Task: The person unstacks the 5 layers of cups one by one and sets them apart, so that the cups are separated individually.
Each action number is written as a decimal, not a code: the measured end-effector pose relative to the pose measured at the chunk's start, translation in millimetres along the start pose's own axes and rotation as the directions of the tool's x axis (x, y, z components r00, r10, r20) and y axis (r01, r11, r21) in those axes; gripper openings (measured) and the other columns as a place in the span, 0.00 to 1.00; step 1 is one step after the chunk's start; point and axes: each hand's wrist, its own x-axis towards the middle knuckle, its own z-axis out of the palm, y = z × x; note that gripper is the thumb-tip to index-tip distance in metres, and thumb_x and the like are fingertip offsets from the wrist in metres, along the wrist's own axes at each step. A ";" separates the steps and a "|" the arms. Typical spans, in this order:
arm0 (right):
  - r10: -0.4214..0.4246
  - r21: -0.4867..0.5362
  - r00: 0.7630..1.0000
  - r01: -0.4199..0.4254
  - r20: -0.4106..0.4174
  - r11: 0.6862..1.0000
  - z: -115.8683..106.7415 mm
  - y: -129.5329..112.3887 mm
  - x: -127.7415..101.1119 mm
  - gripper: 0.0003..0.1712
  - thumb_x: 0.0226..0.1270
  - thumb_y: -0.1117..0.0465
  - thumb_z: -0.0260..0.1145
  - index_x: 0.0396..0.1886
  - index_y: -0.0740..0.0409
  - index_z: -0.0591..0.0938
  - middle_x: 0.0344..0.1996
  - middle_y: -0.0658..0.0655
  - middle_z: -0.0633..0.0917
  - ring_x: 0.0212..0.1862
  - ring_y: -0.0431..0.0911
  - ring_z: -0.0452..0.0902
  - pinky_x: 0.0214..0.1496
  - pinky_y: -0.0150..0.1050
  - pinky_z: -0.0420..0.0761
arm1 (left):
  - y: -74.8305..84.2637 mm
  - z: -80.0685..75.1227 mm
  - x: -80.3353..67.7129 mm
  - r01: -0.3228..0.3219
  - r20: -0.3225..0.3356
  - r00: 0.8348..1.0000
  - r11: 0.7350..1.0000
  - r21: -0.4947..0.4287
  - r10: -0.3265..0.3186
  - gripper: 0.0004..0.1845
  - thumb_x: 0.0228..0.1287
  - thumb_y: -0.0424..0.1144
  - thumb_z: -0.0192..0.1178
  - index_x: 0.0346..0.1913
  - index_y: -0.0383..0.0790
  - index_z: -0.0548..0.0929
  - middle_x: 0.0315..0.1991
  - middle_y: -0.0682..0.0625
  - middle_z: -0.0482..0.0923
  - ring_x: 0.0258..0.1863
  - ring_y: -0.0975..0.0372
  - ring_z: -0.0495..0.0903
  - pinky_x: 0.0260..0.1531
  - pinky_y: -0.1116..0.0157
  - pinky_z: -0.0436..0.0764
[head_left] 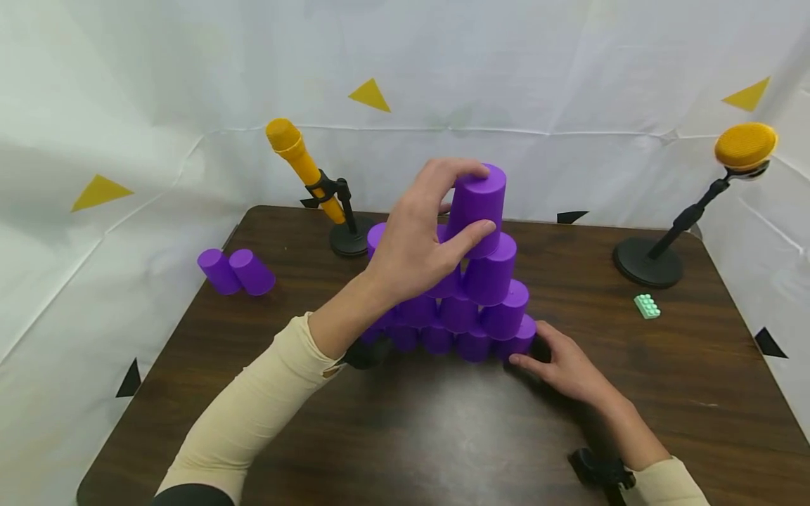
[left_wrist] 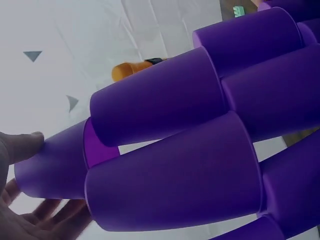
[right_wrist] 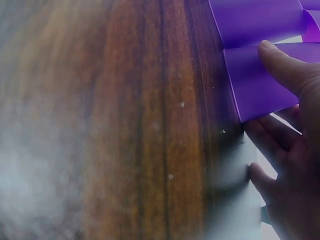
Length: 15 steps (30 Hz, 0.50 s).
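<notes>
A stepped stack of upside-down purple plastic cups [head_left: 458, 314] stands in the middle of the table. My left hand [head_left: 420, 232] grips the topmost cup [head_left: 479, 204] between thumb and fingers. In the left wrist view that cup [left_wrist: 55, 165] has its open rim at the bases of two cups below; whether its weight rests on them I cannot tell. Low on the right, my right hand [head_left: 569, 369] holds the end cup of the bottom row [right_wrist: 255, 85], with the thumb on its near side and fingers beyond it. My left forearm hides part of the stack's left side.
Two more purple cups [head_left: 253, 273] are together at the table's left edge. Behind the stack stands a yellow microphone [head_left: 304, 163] on a black stand; another yellow microphone [head_left: 745, 147] is at the back right. A mint-green toy brick [head_left: 647, 306] lies on the brown table [head_left: 468, 443].
</notes>
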 end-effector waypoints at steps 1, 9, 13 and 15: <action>-0.004 0.002 1.000 0.004 -0.002 1.000 -0.1 -0.7 0.1 0.33 0.62 0.50 0.72 0.64 0.57 0.74 0.51 0.56 0.81 0.56 0.53 0.76 0.58 0.57 0.74 | 0.1 -0.1 -0.2 0.007 -0.003 1.000 1.000 -0.020 -0.007 0.24 0.63 0.36 0.67 0.60 0.37 0.73 0.56 0.46 0.72 0.56 0.64 0.72 0.48 0.67 0.80; -0.010 0.005 1.000 0.010 -0.006 1.000 0.7 -1.3 -0.9 0.33 0.61 0.51 0.73 0.62 0.57 0.74 0.50 0.57 0.82 0.56 0.54 0.77 0.58 0.57 0.73 | 3.5 -20.2 -8.2 -0.002 -0.122 0.992 0.990 -0.138 -0.015 0.23 0.60 0.31 0.69 0.57 0.34 0.75 0.55 0.46 0.74 0.52 0.61 0.77 0.46 0.61 0.83; 0.010 0.006 1.000 -0.010 0.006 1.000 -0.2 -1.8 0.8 0.34 0.61 0.50 0.73 0.63 0.57 0.74 0.51 0.57 0.82 0.57 0.55 0.76 0.59 0.59 0.72 | 1.5 -51.1 -17.7 -0.039 -0.272 0.962 0.984 -0.176 -0.011 0.22 0.56 0.26 0.70 0.54 0.31 0.76 0.54 0.46 0.76 0.47 0.55 0.80 0.42 0.57 0.84; 0.021 0.003 1.000 -0.021 0.008 1.000 -0.7 -2.1 0.9 0.34 0.61 0.49 0.73 0.64 0.57 0.74 0.51 0.58 0.81 0.57 0.56 0.76 0.59 0.59 0.72 | -5.6 -69.5 -25.5 -0.026 -0.346 0.937 0.983 -0.182 -0.039 0.22 0.56 0.25 0.69 0.54 0.30 0.76 0.54 0.47 0.77 0.46 0.53 0.80 0.39 0.58 0.85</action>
